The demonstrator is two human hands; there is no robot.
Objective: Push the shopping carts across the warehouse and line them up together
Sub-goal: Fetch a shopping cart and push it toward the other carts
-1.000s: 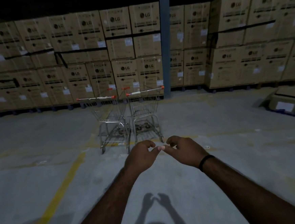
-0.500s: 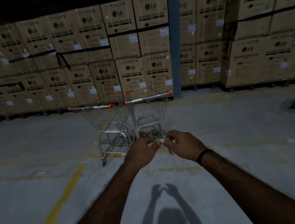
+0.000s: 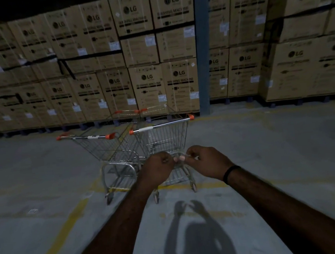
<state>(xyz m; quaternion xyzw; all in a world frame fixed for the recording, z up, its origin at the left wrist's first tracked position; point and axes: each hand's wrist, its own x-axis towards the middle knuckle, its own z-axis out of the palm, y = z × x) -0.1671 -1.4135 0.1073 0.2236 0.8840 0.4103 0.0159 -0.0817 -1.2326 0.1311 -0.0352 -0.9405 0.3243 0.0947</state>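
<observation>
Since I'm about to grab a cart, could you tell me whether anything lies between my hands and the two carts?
Nothing visible does. The left hand and right hand are held together short of the handles, and only concrete floor lies before the left cart and right cart, standing side by side.

A dim warehouse, goods stacking high
Beyond the fingers, LG washing-machine cartons are standing in tall stacks beside a blue steel column, and a yellow line is running over the concrete floor below-left of the fingers.
</observation>
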